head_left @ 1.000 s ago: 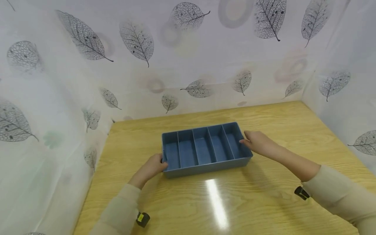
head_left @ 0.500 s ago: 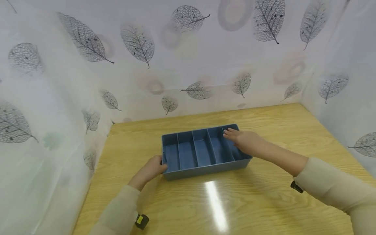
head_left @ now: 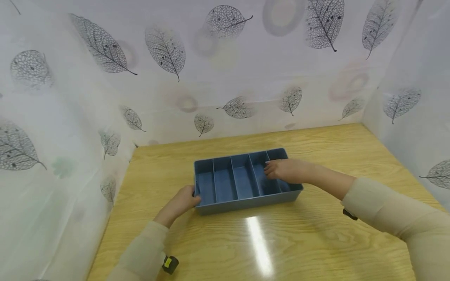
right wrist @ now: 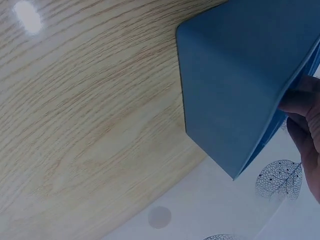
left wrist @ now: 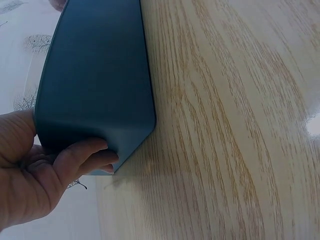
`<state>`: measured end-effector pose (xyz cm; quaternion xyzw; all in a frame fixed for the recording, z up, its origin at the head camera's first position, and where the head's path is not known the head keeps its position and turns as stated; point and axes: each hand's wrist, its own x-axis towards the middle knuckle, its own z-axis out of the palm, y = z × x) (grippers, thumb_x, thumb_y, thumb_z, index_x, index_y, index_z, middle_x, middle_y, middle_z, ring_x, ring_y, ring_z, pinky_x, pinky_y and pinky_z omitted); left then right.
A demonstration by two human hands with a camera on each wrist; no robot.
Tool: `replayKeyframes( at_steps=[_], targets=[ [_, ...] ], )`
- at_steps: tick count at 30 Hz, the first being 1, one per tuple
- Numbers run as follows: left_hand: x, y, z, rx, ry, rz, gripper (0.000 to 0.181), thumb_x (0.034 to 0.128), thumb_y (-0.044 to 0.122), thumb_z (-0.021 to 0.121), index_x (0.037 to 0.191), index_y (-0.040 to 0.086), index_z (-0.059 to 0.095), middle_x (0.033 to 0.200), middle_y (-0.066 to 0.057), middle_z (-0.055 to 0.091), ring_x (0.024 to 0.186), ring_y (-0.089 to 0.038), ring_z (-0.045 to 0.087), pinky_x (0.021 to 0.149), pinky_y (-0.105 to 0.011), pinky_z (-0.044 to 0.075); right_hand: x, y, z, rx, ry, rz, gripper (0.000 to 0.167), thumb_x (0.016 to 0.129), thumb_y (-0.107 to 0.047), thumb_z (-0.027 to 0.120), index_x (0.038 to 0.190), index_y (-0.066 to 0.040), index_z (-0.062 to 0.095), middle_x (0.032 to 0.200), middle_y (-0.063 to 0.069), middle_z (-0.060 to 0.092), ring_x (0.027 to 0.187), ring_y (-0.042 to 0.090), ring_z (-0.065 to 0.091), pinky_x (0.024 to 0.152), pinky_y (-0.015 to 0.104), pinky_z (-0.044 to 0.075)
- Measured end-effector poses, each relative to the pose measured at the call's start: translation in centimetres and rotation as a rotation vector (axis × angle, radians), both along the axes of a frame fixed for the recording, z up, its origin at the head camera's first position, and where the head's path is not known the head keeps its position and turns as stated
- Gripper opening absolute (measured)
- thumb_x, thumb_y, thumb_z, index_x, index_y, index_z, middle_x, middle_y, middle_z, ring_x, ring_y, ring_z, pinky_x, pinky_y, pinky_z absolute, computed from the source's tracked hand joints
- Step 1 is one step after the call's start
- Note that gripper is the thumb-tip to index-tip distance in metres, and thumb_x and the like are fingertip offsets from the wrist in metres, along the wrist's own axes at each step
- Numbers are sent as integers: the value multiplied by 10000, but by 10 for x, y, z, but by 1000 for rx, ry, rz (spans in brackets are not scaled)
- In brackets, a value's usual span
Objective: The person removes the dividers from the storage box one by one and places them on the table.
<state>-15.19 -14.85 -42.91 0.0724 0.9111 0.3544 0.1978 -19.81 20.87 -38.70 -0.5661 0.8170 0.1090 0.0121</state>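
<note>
Head view shows our left hand (head_left: 182, 200) gripping the tray (head_left: 246, 202) on the tabletop (head_left: 218, 242), while our right hand (head_left: 286, 171) is over its right end, whether holding anything we cannot tell.

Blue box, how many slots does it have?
5, in a row across the blue box: the far-left slot, the second slot, the middle slot, the fourth slot and the far-right slot. The right hand partly hides the last two.
</note>
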Motion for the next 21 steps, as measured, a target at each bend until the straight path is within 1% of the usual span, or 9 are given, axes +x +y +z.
replayKeyframes(
  at_steps=[2,3,5,7,9,10,14,17,21],
  targets=[
    [0,0,0,3,-3,2,27,797,35,518,777,48,506,646,-6,436,569,-131,384,518,-251,331,-3,0,-4,6,91,77,259,772,25,674,1016,-59,692,1069,50,672,1072,242,604,965,350,449],
    [0,0,1,5,-2,1,30,797,33,515,774,49,506,644,-7,435,567,-131,382,516,-251,330,-5,0,-6,9,141,115,238,768,0,690,992,-78,693,1028,22,666,1017,212,606,930,326,461],
    [1,0,2,6,-2,2,26,797,37,516,775,47,506,646,-6,436,569,-130,385,516,-250,333,-8,0,-10,10,229,182,210,763,-46,716,955,-123,685,965,-27,636,920,165,575,852,292,461],
    [1,0,3,9,-4,6,19,796,37,516,780,44,511,650,-7,442,574,-131,393,518,-250,339,-11,0,-14,12,282,224,190,768,-81,724,934,-148,663,937,-39,600,864,151,524,792,285,440],
    [2,0,3,16,-12,14,14,797,38,517,784,38,512,653,-10,449,579,-133,398,520,-251,343,-13,0,-17,9,298,247,184,774,-88,722,927,-156,646,928,-37,576,843,149,491,767,284,426],
    [2,0,4,21,-20,20,5,797,37,518,793,34,517,655,-12,453,582,-133,401,523,-252,344,-14,0,-18,6,297,254,188,774,-87,721,929,-157,642,934,-37,576,853,149,495,774,286,431],
    [2,0,3,40,-30,32,43,791,27,518,830,17,533,670,-18,469,594,-137,414,530,-255,354,-16,-1,-21,5,269,268,212,777,-79,714,960,-151,633,959,-26,576,889,153,513,811,293,461],
    [1,0,2,49,-23,32,73,790,23,516,856,13,543,683,-19,480,603,-137,424,536,-256,363,-17,-2,-23,18,257,270,218,789,-79,703,982,-145,624,973,-21,576,897,153,514,819,299,471],
    [1,0,1,63,-24,24,67,796,26,512,855,5,537,686,-22,487,602,-135,425,536,-255,364,-19,-2,-25,22,245,275,219,787,-62,702,971,-135,610,954,-20,573,872,151,502,810,292,468]
  ],
)
